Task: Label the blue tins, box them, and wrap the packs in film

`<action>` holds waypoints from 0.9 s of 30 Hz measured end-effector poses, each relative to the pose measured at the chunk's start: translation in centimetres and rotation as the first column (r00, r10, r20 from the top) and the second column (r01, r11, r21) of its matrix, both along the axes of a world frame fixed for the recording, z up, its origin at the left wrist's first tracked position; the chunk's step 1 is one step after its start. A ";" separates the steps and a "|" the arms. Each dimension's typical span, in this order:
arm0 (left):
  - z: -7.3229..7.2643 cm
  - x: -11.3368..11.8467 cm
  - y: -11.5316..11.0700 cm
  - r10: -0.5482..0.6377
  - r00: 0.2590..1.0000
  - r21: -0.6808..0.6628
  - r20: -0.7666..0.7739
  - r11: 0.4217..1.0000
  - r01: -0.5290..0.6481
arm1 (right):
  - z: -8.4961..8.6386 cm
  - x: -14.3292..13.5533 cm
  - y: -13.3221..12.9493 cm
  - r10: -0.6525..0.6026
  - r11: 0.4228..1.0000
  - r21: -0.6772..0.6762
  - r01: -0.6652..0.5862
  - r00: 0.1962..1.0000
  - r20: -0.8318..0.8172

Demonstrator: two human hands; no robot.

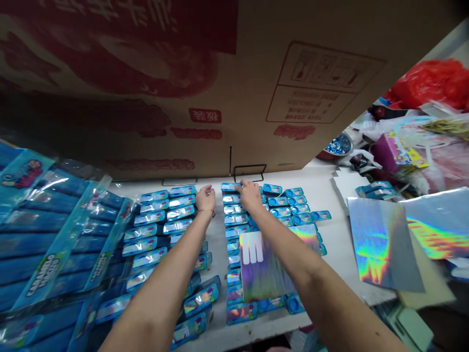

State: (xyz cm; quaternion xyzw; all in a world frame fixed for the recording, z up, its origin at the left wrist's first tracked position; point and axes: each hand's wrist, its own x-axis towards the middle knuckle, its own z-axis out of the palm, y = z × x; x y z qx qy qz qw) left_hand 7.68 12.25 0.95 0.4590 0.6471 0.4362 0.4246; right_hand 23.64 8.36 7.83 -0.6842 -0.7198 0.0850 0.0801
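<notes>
My right hand reaches to the far end of a column, its bent fingertips on the end of a slim blue case. Whether a small piece sits under those fingers is hidden. Left of it, my left hand hovers over the white gap between two groups of cases, fingers curled in; I cannot make out anything in them. Shiny strips lie on the tops of many cases. Below my right forearm rests a holographic sticker sheet with several white strip-shaped gaps at its upper left corner.
A large cardboard box stands across the back of the white table. Clear-wrapped packs of blue cases are stacked at left. More holographic sheets, a metal bowl and a red plastic bag crowd the right side.
</notes>
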 end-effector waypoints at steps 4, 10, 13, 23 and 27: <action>3.7 0.0 -6.8 -0.181 0.981 -0.053 0.065 0.981 0.185 | 2.0 5.1 -5.2 0.044 0.996 -0.062 -0.067 0.946 -0.321; 6.3 -1.2 -19.3 -0.330 0.897 0.013 -0.294 0.937 0.349 | 1.8 11.1 -12.4 0.084 0.912 -0.353 -0.207 0.939 -0.333; 5.9 -0.9 -23.8 -0.385 0.724 0.013 -0.573 0.879 0.477 | 1.9 14.8 -12.3 -0.004 0.922 -0.373 -0.103 0.961 -0.275; 4.0 4.6 -27.2 -0.436 0.359 -0.143 -0.826 0.776 0.614 | 3.0 19.9 -14.1 -0.142 0.954 -0.285 0.095 0.978 -0.150; 3.6 1.6 -27.8 -0.384 0.374 -0.128 -0.844 0.822 0.555 | 2.7 20.7 -15.0 -0.177 0.960 -0.256 0.114 0.954 -0.240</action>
